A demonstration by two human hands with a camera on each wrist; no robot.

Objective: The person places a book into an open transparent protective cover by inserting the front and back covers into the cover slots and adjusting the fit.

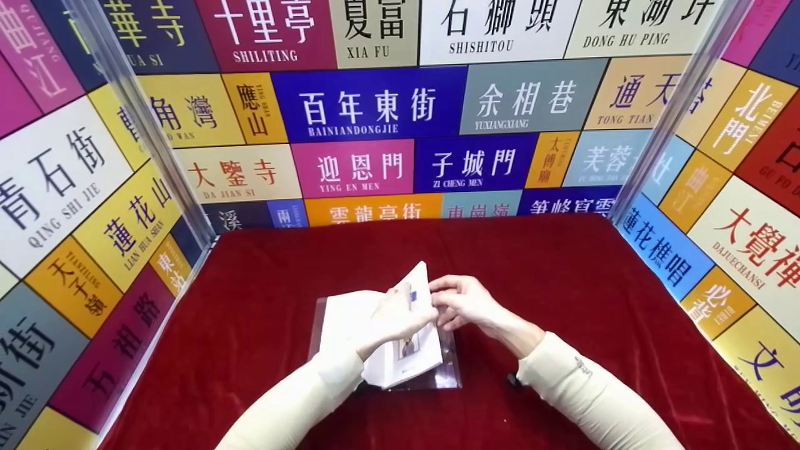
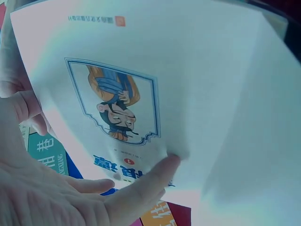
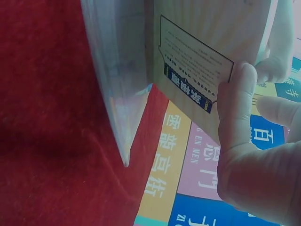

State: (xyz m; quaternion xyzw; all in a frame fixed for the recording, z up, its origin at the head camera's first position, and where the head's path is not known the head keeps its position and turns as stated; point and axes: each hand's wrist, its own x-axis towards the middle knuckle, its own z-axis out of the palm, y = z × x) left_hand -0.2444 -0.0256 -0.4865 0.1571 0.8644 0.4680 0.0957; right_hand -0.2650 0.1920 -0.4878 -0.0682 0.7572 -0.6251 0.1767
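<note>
A thin white book (image 1: 331,325) lies partly opened on a red cloth, its right-hand leaves raised. In the left wrist view its page (image 2: 207,61) carries a framed drawing of a robed figure and blue lettering. My left hand (image 1: 397,315) reaches across this page and holds the raised part near its free edge, one fingertip pressing the paper. From the right, my right hand (image 1: 472,303) grips the same edge. The right wrist view shows a finger lying on the printed cover (image 3: 188,66), beside a text box. Some fingertips are hidden behind the leaves.
A clear plastic sleeve (image 1: 447,375) lies under the book and sticks out at its lower right. Red velvet cloth (image 1: 550,262) covers the table. Panels (image 1: 369,103) with coloured name signs enclose the back and both sides, joined by clear corner strips (image 1: 153,131).
</note>
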